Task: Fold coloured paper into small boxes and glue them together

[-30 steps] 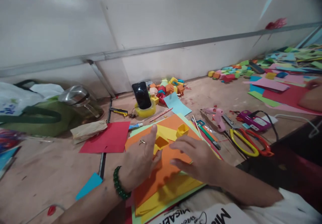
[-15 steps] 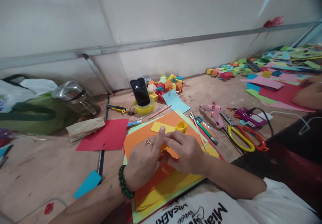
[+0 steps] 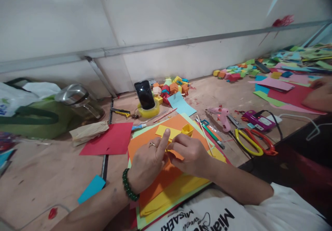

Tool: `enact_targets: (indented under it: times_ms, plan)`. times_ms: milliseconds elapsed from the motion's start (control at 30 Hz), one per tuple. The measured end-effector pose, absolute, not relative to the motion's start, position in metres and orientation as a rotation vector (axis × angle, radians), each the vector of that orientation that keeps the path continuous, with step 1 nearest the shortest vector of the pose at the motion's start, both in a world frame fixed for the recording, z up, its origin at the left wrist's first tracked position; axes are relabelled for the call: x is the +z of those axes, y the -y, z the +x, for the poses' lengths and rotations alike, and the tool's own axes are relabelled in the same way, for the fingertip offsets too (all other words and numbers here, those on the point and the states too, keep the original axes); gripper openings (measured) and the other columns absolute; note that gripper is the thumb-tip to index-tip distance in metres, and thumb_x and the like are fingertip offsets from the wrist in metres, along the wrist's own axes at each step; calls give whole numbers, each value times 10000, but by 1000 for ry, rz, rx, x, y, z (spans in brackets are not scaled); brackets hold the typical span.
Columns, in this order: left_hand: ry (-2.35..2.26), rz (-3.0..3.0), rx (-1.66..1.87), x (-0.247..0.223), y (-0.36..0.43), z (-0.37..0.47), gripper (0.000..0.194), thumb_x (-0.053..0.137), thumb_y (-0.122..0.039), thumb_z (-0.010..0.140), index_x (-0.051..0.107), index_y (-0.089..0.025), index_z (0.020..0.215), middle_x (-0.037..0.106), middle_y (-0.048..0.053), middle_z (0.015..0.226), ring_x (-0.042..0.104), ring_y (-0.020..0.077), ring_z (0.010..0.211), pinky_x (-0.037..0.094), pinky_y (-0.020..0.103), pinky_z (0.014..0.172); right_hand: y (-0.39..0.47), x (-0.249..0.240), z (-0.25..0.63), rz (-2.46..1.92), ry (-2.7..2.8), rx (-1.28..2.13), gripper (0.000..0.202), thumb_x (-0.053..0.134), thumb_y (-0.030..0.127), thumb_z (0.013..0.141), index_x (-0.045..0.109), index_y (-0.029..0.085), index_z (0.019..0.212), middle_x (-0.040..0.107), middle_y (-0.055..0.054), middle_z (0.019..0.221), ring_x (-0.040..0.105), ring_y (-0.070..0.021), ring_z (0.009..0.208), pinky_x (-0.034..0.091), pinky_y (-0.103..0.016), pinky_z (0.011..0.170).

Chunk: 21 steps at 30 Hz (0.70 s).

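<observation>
My left hand (image 3: 150, 160), with a ring and a green bead bracelet, is closed over a small yellow paper piece mostly hidden by the fingers. My right hand (image 3: 190, 155) pinches at the same spot, its fingertips close to my left thumb. Both are above a stack of orange paper (image 3: 137, 139) and yellow paper (image 3: 166, 198). Just beyond the fingers lie a flat yellow strip (image 3: 163, 131) and a small folded yellow paper box (image 3: 187, 130).
A phone (image 3: 144, 94) leans on a yellow tape roll (image 3: 149, 110). Folded paper boxes (image 3: 171, 87) are behind. To the right are a pink glue gun (image 3: 221, 115), scissors (image 3: 246, 142) and another person's hand (image 3: 320, 94). Red paper (image 3: 111, 141) lies left.
My right fingers have curled in and shifted slightly at the fingertips beside my left thumb. The other things stay about where they were.
</observation>
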<state>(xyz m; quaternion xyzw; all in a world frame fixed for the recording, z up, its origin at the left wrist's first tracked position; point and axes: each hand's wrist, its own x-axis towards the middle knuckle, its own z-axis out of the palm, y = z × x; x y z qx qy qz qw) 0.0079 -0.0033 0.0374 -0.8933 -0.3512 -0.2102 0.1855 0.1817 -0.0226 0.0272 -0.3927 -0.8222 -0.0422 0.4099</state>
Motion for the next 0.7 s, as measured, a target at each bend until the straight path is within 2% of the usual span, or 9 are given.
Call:
enact_targets:
  times_ms: [167, 367, 700]
  plan:
    - [966, -2500, -605, 39, 1, 8, 959, 549, -87, 752, -51, -145, 1498, 628, 22, 798, 583, 172, 561, 387, 261, 449, 24, 34, 182, -972, 2050, -155, 161, 489, 170, 831, 623, 158, 917, 572, -25, 692, 548, -138, 610, 428, -231, 516]
    - [943, -2520, -573, 37, 3, 9, 969, 478, -31, 757, -170, -115, 1473, 618, 9, 765, 539, 162, 508, 356, 261, 423, 25, 36, 175, -930, 2136, -278, 180, 487, 251, 863, 626, 158, 795, 571, -29, 650, 525, -147, 590, 403, -247, 505]
    - [970, -2486, -645, 43, 1, 12, 950, 503, -87, 787, -142, -102, 1484, 627, 12, 745, 538, 170, 510, 356, 255, 430, 23, 25, 181, -993, 2050, -338, 200, 455, 83, 846, 617, 167, 764, 549, -7, 627, 523, -120, 590, 413, -219, 537]
